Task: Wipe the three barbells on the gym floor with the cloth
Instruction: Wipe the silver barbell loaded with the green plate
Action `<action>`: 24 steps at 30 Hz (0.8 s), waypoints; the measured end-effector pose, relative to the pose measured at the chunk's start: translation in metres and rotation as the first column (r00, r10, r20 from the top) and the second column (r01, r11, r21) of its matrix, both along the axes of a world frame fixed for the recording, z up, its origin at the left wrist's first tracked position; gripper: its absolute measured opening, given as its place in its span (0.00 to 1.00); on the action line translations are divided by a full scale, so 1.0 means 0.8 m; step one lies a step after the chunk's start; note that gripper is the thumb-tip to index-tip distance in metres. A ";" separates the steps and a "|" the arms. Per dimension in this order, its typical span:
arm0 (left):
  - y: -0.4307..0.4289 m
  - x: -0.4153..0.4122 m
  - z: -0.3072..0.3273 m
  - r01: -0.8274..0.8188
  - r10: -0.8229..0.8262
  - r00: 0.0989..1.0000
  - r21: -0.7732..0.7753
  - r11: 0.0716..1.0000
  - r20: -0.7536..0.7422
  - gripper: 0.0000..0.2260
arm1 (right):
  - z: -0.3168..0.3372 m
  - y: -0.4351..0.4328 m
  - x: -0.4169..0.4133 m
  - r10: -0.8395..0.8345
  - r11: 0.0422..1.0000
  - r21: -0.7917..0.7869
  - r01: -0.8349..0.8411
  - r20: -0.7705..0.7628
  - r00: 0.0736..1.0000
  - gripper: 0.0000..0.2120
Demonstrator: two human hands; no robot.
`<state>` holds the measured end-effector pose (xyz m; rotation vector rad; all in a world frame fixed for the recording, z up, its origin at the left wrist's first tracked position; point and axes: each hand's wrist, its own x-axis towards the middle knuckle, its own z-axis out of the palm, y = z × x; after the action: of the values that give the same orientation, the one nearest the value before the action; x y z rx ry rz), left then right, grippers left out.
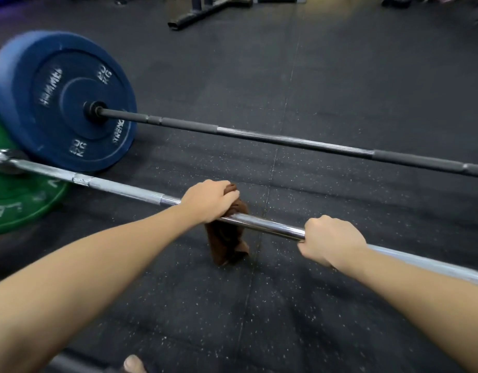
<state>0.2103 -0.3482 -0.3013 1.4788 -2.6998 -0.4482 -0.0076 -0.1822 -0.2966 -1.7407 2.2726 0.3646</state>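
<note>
The cloth [227, 238] is held by the left hand [211, 201] and pressed around the silver bar [119, 187]. Its loose end hangs below the hand. The same bar is gripped by the right hand [332, 240], close by. Past both hands, a black bar [286, 140] is laid over the floor [340, 76].

The silver bar could roll if the right hand's grip is let go. The cloth could slip off if it is held too loosely.

On the blue plate [63, 100], far left of the left hand, "20 KG" and "HAMMER" can be read. The letters on the green plate [22, 208] are cut off.
</note>
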 end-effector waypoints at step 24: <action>0.014 -0.011 0.005 0.180 -0.181 0.983 -0.096 0.979 -0.003 0.16 | -0.004 0.000 0.000 0.016 0.999 -0.040 -0.019 -0.065 0.998 0.13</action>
<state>0.2016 -0.3372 -0.2971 1.2099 -2.8148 -0.3271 -0.0073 -0.1824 -0.2999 -1.7945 2.3269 0.3864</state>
